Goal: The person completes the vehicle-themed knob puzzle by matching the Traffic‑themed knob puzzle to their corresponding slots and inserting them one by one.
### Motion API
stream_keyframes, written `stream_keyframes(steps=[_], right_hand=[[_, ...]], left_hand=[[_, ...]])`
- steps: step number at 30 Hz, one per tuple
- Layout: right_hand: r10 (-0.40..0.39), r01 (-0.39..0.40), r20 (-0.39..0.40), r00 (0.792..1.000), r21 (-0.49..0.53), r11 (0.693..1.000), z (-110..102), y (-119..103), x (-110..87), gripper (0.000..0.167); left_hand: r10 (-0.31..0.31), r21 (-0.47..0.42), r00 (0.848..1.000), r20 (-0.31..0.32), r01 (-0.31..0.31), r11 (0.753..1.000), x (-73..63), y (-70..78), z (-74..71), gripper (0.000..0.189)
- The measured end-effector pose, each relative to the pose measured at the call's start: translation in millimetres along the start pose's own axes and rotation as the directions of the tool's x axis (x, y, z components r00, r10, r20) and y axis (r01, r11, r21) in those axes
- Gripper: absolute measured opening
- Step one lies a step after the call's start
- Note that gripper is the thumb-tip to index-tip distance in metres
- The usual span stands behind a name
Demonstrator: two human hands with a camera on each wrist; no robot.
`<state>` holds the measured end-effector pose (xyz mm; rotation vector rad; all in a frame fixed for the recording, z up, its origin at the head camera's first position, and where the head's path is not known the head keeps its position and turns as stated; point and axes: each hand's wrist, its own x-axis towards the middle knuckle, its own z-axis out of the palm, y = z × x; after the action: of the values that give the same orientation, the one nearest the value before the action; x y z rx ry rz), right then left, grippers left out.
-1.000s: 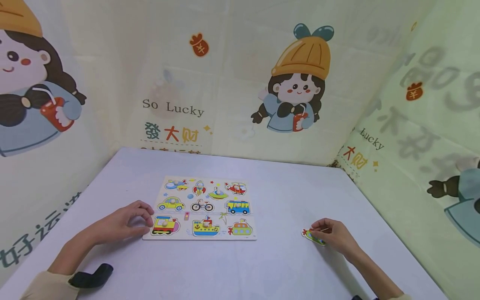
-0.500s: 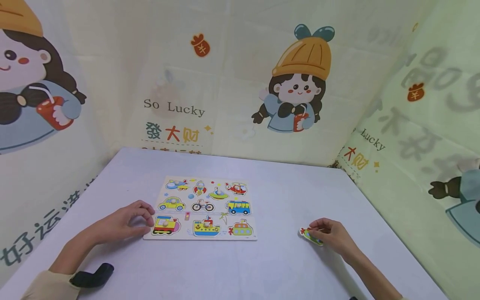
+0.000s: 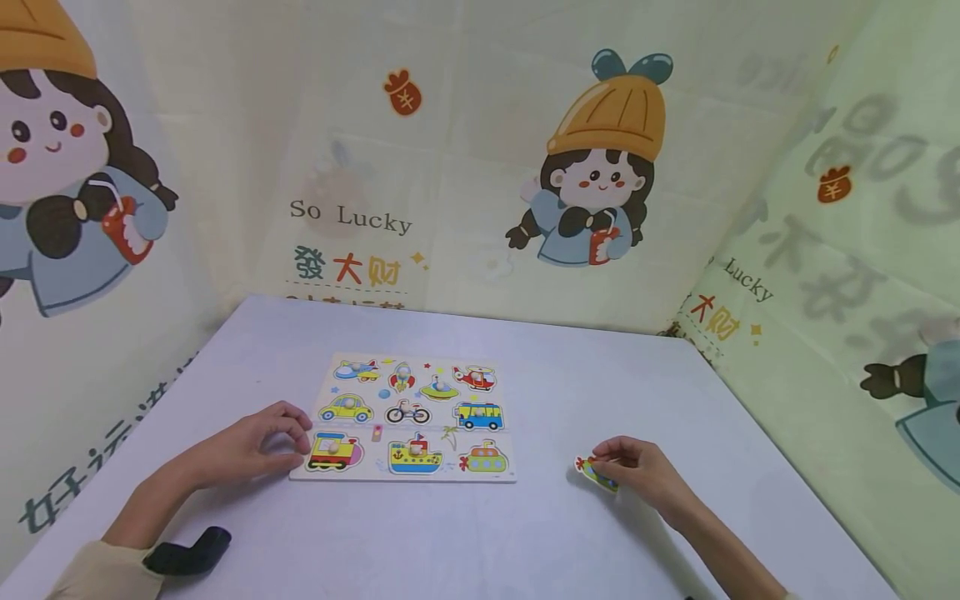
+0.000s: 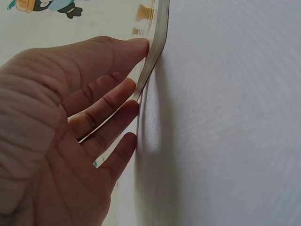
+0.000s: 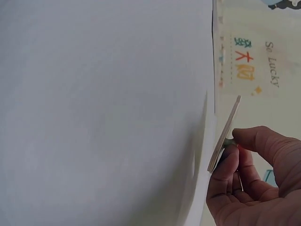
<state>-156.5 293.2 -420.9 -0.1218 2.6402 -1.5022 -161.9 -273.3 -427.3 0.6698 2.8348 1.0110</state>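
A wooden knob puzzle board (image 3: 375,477) with printed vehicles lies on the white table, left of the middle. My left hand (image 3: 247,450) rests at its left edge, thumb and fingertips touching the side, fingers fairly straight; in the left wrist view the thumb tip meets the board edge (image 4: 162,28). To the right of the board, my right hand (image 3: 648,475) pinches a submarine puzzle piece (image 3: 592,475), green with a red propeller. Seen edge-on in the right wrist view, the thin piece (image 5: 225,136) tilts above the table, its knob between thumb and fingers. The submarine spot (image 3: 483,457) on the board shows no knob.
Knobbed pieces such as the train (image 3: 333,451), ship (image 3: 415,454) and bus (image 3: 478,415) sit in the board. Cartoon-printed cloth (image 3: 465,167) hangs behind and at both sides of the table. A black strap end (image 3: 191,554) sticks out by the left sleeve.
My right hand has moved left toward the board, carrying the submarine puzzle piece. The left hand has stayed at the board's edge; the head view has shifted slightly.
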Motion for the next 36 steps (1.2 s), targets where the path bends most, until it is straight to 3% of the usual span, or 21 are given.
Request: stream_keyframes(steps=[12,22,36], right_hand=[[-0.053,0.047,0.1,0.994,0.06,0.997,20.6,-18.2,3.5,0.033],[-0.028,0.028,0.082,0.996,0.011,1.0,42.2,-33.2,11.6,0.027],[-0.094,0.092,0.138,0.986,0.025,0.995,67.7,-50.4,23.4,0.026]], left_hand=[[0.007,-0.006,1.0,0.01,-0.007,1.0,0.7,-0.8,-1.2,0.016],[-0.004,-0.01,1.0,0.008,0.005,1.0,-0.2,1.3,-1.4,0.016],[-0.007,0.011,1.0,0.004,0.007,1.0,-0.1,1.2,-0.8,0.016]])
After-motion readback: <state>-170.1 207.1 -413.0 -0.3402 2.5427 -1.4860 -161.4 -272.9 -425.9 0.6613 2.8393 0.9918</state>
